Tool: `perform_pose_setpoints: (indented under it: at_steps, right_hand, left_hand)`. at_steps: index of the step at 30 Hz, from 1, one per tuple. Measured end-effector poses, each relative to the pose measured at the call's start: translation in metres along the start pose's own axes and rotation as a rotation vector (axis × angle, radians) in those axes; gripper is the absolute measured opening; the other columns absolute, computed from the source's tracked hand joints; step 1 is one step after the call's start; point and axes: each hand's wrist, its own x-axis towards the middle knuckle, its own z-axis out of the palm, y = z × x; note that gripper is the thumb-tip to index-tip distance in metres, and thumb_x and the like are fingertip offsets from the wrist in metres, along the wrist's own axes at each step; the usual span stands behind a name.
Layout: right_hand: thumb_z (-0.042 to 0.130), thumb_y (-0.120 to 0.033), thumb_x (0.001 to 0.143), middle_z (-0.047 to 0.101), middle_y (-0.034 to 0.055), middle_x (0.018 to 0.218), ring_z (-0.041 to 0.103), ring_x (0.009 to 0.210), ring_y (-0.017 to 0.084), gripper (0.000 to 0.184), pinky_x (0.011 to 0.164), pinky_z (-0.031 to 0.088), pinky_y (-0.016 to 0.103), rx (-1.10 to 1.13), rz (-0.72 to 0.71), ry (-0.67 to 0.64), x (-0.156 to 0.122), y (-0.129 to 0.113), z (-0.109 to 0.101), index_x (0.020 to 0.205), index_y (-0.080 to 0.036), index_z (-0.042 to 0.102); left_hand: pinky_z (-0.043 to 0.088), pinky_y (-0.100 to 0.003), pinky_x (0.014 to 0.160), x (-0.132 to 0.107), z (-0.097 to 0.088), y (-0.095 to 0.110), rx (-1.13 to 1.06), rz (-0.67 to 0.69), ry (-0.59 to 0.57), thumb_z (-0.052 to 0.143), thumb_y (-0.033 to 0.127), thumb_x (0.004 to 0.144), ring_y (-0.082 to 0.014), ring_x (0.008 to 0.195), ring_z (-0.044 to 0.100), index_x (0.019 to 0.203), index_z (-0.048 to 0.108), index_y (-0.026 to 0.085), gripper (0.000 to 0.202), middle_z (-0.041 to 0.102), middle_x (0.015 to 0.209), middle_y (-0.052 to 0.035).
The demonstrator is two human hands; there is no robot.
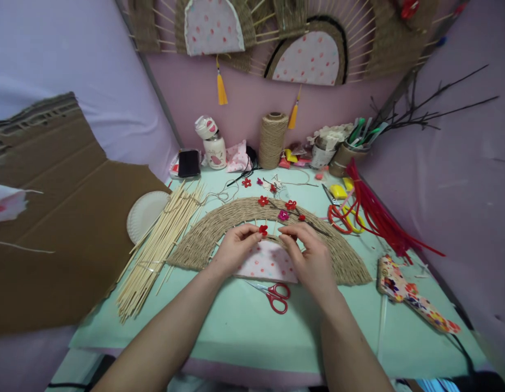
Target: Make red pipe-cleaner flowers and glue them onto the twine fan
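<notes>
Pinching a red flower (263, 230) in left fingers (248, 232), right fingers (298, 232) almost together, hold unclear—likely readying trim, next needing steady placement!

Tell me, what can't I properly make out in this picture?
All in the head view:
- Right hand: the fingertips are too small to show whether they pinch anything.
- Red flower: partly covered by the left hand holding it.
- Dotted cloth: partly hidden behind the hands.
- Wall fans: cut off by the top edge.
- Cardboard: cut off by the left edge.
</notes>
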Motion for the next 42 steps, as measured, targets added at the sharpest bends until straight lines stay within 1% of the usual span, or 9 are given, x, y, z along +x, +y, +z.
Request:
perform_pose_setpoints:
  at_steps: [9,15,19,23,25,29,36,40,42]
  right_hand:
    - [0.052,-0.019,0.090,0.057,0.0038,0.087,0.056,0.083,0.018,0.011,0.075,0.044,0.033,0.045,-0.089,-0.083,-0.004,0.002,0.013,0.088,-0.021,0.062]
    - [0.044,-0.016,0.092,0.055,0.0042,0.082,0.050,0.081,0.019,0.016,0.073,0.040,0.034,-0.092,-0.099,-0.121,-0.004,0.003,0.015,0.080,-0.020,0.055]
    - [0.046,-0.016,0.090,0.055,0.0040,0.081,0.050,0.081,0.020,0.016,0.073,0.040,0.033,-0.100,-0.033,-0.132,-0.005,0.005,0.017,0.077,-0.019,0.054]
    - [0.054,-0.021,0.087,0.058,0.0037,0.087,0.054,0.080,0.017,0.007,0.070,0.043,0.030,0.068,0.104,-0.056,-0.003,0.004,0.013,0.086,-0.019,0.061]
    - [0.057,-0.024,0.085,0.060,0.0048,0.095,0.056,0.081,0.017,0.013,0.068,0.044,0.029,0.137,0.158,-0.038,-0.002,0.003,0.010,0.096,-0.020,0.064]
    - [0.058,-0.024,0.084,0.063,0.0054,0.097,0.059,0.089,0.018,0.016,0.075,0.046,0.031,0.236,0.162,-0.089,-0.001,0.002,0.008,0.095,-0.021,0.069]
    - [0.061,-0.020,0.082,0.066,0.0042,0.091,0.061,0.085,0.017,0.014,0.075,0.048,0.030,0.260,0.158,-0.008,-0.004,-0.003,0.012,0.090,-0.023,0.072]
    - [0.059,-0.021,0.085,0.067,0.0038,0.089,0.062,0.085,0.017,0.013,0.077,0.047,0.030,0.275,0.150,-0.030,-0.002,0.002,0.009,0.088,-0.022,0.072]
    - [0.059,-0.023,0.084,0.067,0.0036,0.086,0.061,0.082,0.017,0.012,0.073,0.047,0.029,0.263,0.165,-0.057,0.000,0.006,0.006,0.084,-0.021,0.071]
  left_hand:
    - [0.042,-0.025,0.073,-0.004,0.009,-0.002,-0.099,0.006,-0.074,0.065,0.031,0.077,-0.0142,0.076,0.056,0.080,0.068,0.015,0.016,0.065,0.079,-0.0024]
    - [0.042,-0.027,0.075,-0.005,0.012,-0.001,0.059,0.111,-0.052,0.062,0.026,0.079,-0.0156,0.077,0.057,0.078,0.067,0.015,0.012,0.065,0.078,-0.0031]
    - [0.042,-0.027,0.076,-0.004,0.014,-0.003,0.131,0.191,-0.003,0.061,0.022,0.079,-0.0159,0.079,0.057,0.075,0.068,0.016,0.010,0.066,0.078,-0.0032]
    - [0.042,-0.026,0.072,-0.002,0.013,-0.008,-0.061,0.050,0.023,0.066,0.027,0.075,-0.0142,0.075,0.056,0.076,0.069,0.016,0.011,0.065,0.076,-0.0021]
    - [0.041,-0.024,0.070,-0.001,0.013,-0.010,-0.234,-0.035,0.013,0.071,0.030,0.072,-0.0127,0.072,0.056,0.077,0.069,0.016,0.015,0.065,0.076,-0.0014]
    - [0.042,-0.024,0.072,-0.002,0.013,-0.010,-0.401,-0.056,-0.022,0.075,0.032,0.069,-0.0112,0.071,0.055,0.077,0.069,0.016,0.019,0.065,0.076,-0.0009]
    - [0.042,-0.026,0.077,-0.003,0.013,-0.011,-0.232,0.064,-0.039,0.069,0.034,0.075,-0.0145,0.079,0.057,0.081,0.071,0.017,0.018,0.067,0.081,-0.0025]
    - [0.043,-0.027,0.076,-0.003,0.012,-0.009,-0.148,0.076,-0.010,0.068,0.034,0.076,-0.0156,0.079,0.058,0.082,0.071,0.017,0.018,0.067,0.080,-0.0028]
    - [0.043,-0.027,0.076,-0.003,0.010,-0.005,-0.067,0.091,-0.046,0.066,0.032,0.077,-0.0156,0.078,0.058,0.080,0.070,0.016,0.016,0.066,0.079,-0.0031]
